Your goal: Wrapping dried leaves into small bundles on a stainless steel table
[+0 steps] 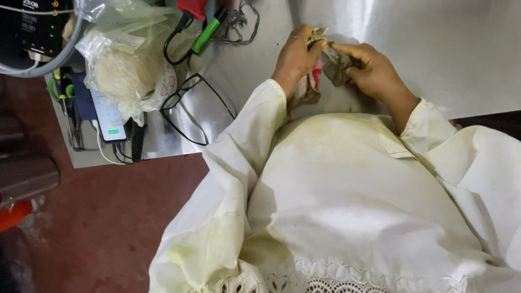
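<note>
My left hand (294,57) and my right hand (372,69) both grip a crumpled grey-brown cloth (332,64) with a pink patch, held just above the shiny metal table (434,43). The fingers of both hands pinch the cloth's upper edge. A loose end of the cloth hangs down below my left wrist. Whatever may lie inside the cloth is hidden. My cream sleeves and garment fill the lower part of the view.
Black-framed eyeglasses (187,103) lie left of my hands. Further left sit a clear plastic bag of pale stuff (127,70), a phone (108,116), red and green probes with black leads (206,24), and a dark device (32,27). Red floor (108,217) lies below the table edge.
</note>
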